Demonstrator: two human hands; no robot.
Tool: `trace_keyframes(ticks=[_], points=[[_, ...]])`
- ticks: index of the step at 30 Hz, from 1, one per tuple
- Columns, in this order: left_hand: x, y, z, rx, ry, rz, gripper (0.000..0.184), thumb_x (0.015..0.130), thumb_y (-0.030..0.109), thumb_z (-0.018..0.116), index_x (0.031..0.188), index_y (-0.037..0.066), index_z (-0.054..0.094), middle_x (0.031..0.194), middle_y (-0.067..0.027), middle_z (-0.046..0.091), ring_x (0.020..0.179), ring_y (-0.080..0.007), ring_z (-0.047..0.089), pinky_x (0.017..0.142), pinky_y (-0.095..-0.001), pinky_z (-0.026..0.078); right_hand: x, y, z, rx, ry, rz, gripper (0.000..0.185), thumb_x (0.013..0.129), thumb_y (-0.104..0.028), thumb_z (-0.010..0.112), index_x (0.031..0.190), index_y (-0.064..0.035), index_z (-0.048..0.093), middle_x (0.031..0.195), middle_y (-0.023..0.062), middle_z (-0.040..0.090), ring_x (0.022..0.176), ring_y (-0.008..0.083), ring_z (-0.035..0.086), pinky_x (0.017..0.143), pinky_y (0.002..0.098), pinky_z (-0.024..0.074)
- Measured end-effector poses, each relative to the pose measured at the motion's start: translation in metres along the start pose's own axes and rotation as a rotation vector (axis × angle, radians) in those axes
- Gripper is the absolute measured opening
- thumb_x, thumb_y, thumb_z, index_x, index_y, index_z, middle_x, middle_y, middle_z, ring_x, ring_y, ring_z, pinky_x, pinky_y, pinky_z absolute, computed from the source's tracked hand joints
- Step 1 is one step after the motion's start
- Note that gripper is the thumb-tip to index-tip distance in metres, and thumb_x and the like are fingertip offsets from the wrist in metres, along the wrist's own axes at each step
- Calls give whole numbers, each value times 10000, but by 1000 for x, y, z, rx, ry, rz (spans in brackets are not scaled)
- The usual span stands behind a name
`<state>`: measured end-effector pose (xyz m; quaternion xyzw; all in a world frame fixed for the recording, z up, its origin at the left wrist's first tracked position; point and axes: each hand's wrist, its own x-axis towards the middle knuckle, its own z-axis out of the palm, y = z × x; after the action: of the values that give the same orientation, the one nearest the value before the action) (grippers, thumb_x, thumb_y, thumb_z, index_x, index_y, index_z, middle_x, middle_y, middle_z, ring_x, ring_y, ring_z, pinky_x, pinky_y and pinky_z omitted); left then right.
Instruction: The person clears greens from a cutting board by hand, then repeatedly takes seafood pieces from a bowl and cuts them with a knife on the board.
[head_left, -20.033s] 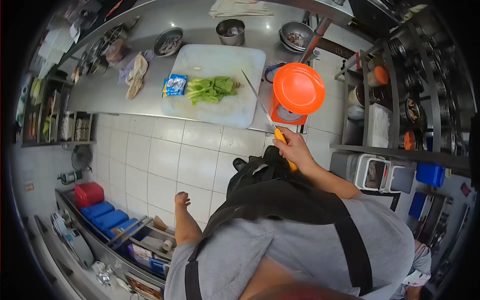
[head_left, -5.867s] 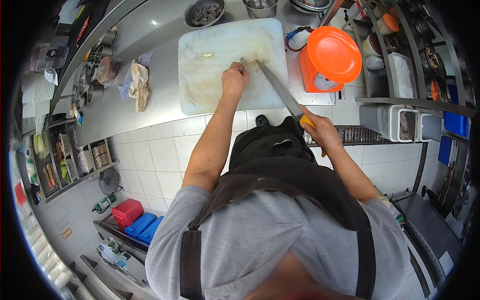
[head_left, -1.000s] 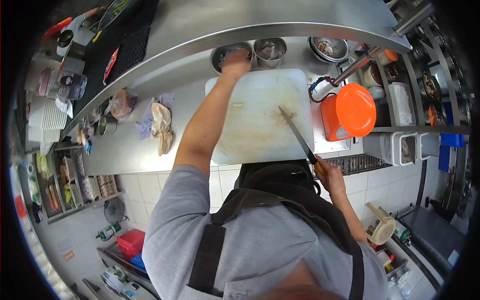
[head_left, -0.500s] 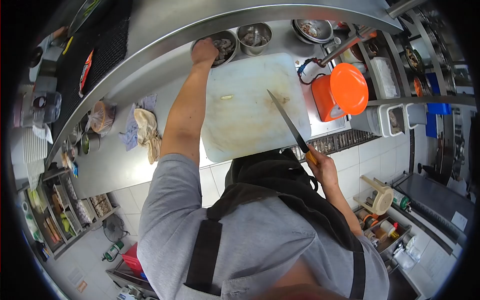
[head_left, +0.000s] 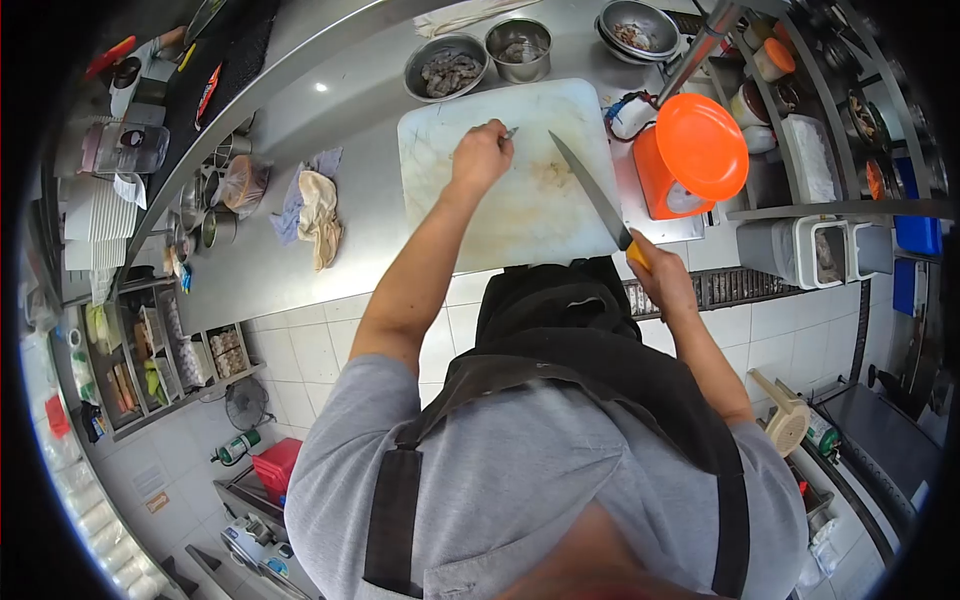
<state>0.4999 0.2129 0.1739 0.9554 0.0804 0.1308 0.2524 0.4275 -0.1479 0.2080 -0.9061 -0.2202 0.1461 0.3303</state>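
Note:
My left hand point(head_left: 482, 155) is over the upper middle of the white cutting board point(head_left: 430, 220), fingers pinched on a small grey piece that looks like a raw shrimp point(head_left: 512, 132). Most of the piece is hidden by the fingers. By its yellow handle, my right hand point(head_left: 663, 282) grips a long kitchen knife point(head_left: 592, 190) at the board's right side. The blade points up and left across the board, its tip apart from the left hand. Behind the board, a metal bowl point(head_left: 412, 88) contains several grey raw shrimp. Beside it, a deeper metal pot point(head_left: 520, 73) has similar pieces inside.
An orange kitchen scale point(head_left: 690, 150) stands right of the board. Stacked metal bowls point(head_left: 668, 38) with food bits sit at the back right. Crumpled cloths point(head_left: 318, 215) lie on the left of the steel counter point(head_left: 365, 190). A metal shelf edge point(head_left: 300, 85) crosses the upper left.
My left hand has left the shrimp bowl and come to the board with a small grey piece. The knife stays in my right hand, its tip still over the board. The view has shifted.

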Motion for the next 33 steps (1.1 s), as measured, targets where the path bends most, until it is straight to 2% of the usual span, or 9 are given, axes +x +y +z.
trace_keyframes(ticks=[3,8,10,11,13,16,23,25,33], points=[[-29,24,14,184,-78,126,198,785,167,693,950,62,664,863,-113,674,876,-304,645,770,-416,544,5,-9,-13,96,-62,102,587,865,-183,673,1412,-184,462,936,248,670,896,437,631,766,485,503],[-57,41,14,123,-149,75,229,773,162,698,970,48,669,979,-128,656,978,-319,605,835,-423,525,6,-7,-10,278,-174,164,625,864,-213,681,1438,-211,436,994,267,664,983,447,613,842,451,502],[-59,38,13,99,-106,148,218,797,147,677,989,43,690,1005,-131,670,987,-324,604,836,-421,524,7,3,3,291,-140,90,616,863,-195,681,1435,-207,453,878,218,683,782,367,677,716,406,533],[-58,36,15,108,-114,139,218,797,147,677,989,43,690,1005,-131,670,987,-324,604,836,-421,524,8,0,2,301,-150,90,616,863,-195,681,1435,-207,453,878,218,683,782,367,677,716,406,533],[-58,34,22,62,-93,197,218,825,132,654,1011,30,704,992,-139,687,966,-331,612,828,-415,525,12,-5,1,554,-305,355,601,866,-163,670,1433,-179,471,759,123,649,549,207,615,550,337,506],[-61,43,24,108,-140,84,241,854,138,624,1055,30,701,958,-128,692,942,-323,614,829,-418,530,13,5,16,727,-277,307,598,868,-134,651,1438,-154,471,700,57,586,460,98,496,458,287,447],[-70,45,36,169,-134,28,254,867,133,608,1082,33,698,931,-155,688,883,-334,630,800,-424,537,21,0,21,765,-316,364,606,865,-127,641,1444,-154,466,731,63,588,469,114,503,475,285,456],[-70,46,36,138,-88,81,251,858,116,613,1077,23,693,829,-174,674,817,-358,635,773,-427,524,20,-2,21,773,-315,361,606,864,-129,642,1444,-155,467,732,62,584,470,114,502,475,284,454],[-69,42,41,172,-102,88,265,830,101,625,1077,42,700,887,-150,682,842,-332,636,753,-416,546,6,2,12,773,-337,371,613,860,-119,650,1445,-156,470,712,52,568,473,112,510,469,277,444]])
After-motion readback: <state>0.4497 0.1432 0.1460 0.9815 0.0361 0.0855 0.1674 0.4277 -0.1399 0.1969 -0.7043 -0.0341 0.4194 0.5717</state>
